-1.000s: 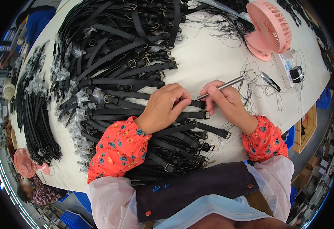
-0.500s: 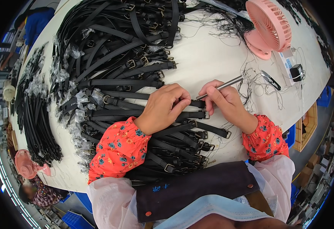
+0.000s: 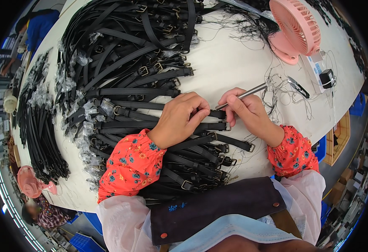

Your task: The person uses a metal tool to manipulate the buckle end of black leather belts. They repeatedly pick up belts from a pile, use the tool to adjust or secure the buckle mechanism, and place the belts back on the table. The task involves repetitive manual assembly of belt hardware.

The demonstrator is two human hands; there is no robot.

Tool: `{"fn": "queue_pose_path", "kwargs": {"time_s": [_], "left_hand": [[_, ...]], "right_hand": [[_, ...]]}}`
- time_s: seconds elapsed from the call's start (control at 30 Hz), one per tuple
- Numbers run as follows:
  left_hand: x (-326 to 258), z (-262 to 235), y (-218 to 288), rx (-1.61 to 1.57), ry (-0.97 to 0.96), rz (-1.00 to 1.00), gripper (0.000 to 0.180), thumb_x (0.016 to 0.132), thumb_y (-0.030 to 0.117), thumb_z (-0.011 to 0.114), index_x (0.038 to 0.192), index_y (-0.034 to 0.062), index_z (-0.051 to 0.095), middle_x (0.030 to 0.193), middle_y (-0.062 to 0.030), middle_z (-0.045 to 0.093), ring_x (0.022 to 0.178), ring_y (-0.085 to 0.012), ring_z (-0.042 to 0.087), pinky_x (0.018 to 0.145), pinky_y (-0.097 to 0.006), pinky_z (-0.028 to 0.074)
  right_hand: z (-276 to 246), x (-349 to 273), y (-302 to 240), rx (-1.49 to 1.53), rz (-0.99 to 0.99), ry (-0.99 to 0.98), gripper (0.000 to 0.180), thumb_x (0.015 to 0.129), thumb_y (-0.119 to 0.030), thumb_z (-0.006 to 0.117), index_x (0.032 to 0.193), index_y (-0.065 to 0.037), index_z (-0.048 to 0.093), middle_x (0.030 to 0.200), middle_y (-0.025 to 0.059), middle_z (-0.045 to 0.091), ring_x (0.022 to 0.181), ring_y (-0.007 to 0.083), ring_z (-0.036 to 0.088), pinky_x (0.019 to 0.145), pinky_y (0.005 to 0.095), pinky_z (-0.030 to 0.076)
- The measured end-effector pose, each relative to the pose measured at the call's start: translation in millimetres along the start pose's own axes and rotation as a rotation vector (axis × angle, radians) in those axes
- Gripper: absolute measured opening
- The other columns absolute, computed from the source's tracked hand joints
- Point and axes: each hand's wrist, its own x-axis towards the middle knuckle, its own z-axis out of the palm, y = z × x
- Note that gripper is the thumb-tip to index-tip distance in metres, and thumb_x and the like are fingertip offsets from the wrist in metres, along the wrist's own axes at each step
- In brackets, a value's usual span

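Many black belts (image 3: 129, 90) with metal buckles lie heaped across the left and middle of the white table (image 3: 222, 63). Over their buckle ends, my left hand (image 3: 182, 115) is closed, thumb and index finger pinched together. What it pinches, if anything, is too small or hidden to tell. Close on its right, my right hand (image 3: 247, 111) grips a slim grey metal pen-shaped tool (image 3: 249, 92). The tool's thin end points left, toward my left fingertips. Just below that tip lies a belt end (image 3: 217, 114), with part of it covered by my fingers.
Clear plastic wrap (image 3: 85, 134) covers the belts' left ends. A pink fan (image 3: 295, 27), loose black threads (image 3: 251, 27), a black-handled cutter (image 3: 298, 88) and a black power adapter (image 3: 327, 79) sit to the right. Another belt bundle (image 3: 43, 134) and a second pink fan (image 3: 29, 181) are far left.
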Motion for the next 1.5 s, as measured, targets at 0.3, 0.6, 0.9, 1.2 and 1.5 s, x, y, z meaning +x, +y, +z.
{"fn": "queue_pose_path", "kwargs": {"time_s": [0.3, 0.6, 0.9, 1.2, 1.5], "left_hand": [[0, 0, 1, 0.002, -0.009, 0.009, 0.007, 0.094, 0.009, 0.067, 0.093, 0.0021, 0.065, 0.083, -0.0072, 0.06, 0.075, -0.0214, 0.056, 0.066, -0.033, 0.046], [0, 0, 2, 0.017, -0.002, 0.008, 0.008, 0.094, 0.011, 0.066, 0.093, 0.0028, 0.065, 0.083, -0.0072, 0.061, 0.076, -0.0226, 0.056, 0.067, -0.034, 0.046], [0, 0, 2, 0.036, 0.007, 0.01, 0.008, 0.094, 0.011, 0.066, 0.092, 0.0028, 0.064, 0.083, -0.0076, 0.06, 0.076, -0.0236, 0.057, 0.068, -0.035, 0.046], [0, -3, 3, 0.029, -0.013, 0.007, 0.007, 0.093, 0.01, 0.066, 0.093, 0.0029, 0.064, 0.083, -0.0078, 0.06, 0.074, -0.0226, 0.057, 0.069, -0.034, 0.047], [-1, -11, 6, -0.101, -0.059, -0.118, 0.016, 0.087, 0.005, 0.073, 0.101, 0.003, 0.065, 0.095, -0.0079, 0.064, 0.077, -0.0182, 0.062, 0.072, -0.03, 0.05]], "right_hand": [[0, 0, 1, -0.015, -0.004, -0.005, 0.042, 0.111, -0.034, 0.047, 0.104, 0.003, 0.066, 0.072, 0.0043, 0.063, 0.061, 0.0095, 0.061, 0.057, 0.0231, 0.05], [0, 1, 2, -0.023, -0.02, -0.011, 0.041, 0.111, -0.032, 0.046, 0.103, 0.003, 0.066, 0.072, 0.0045, 0.063, 0.06, 0.0095, 0.061, 0.057, 0.0232, 0.05], [0, 1, 0, -0.02, -0.014, -0.014, 0.042, 0.111, -0.032, 0.047, 0.102, 0.003, 0.066, 0.073, 0.005, 0.063, 0.06, 0.0098, 0.06, 0.057, 0.0234, 0.049], [-1, 1, 2, -0.013, -0.013, -0.011, 0.04, 0.111, -0.032, 0.046, 0.106, 0.002, 0.065, 0.07, 0.0041, 0.062, 0.061, 0.0095, 0.06, 0.058, 0.0231, 0.05], [-1, 0, 2, 0.023, -0.018, -0.002, 0.04, 0.111, -0.032, 0.046, 0.106, 0.003, 0.065, 0.07, 0.0043, 0.063, 0.06, 0.0095, 0.06, 0.057, 0.0233, 0.049]]}}
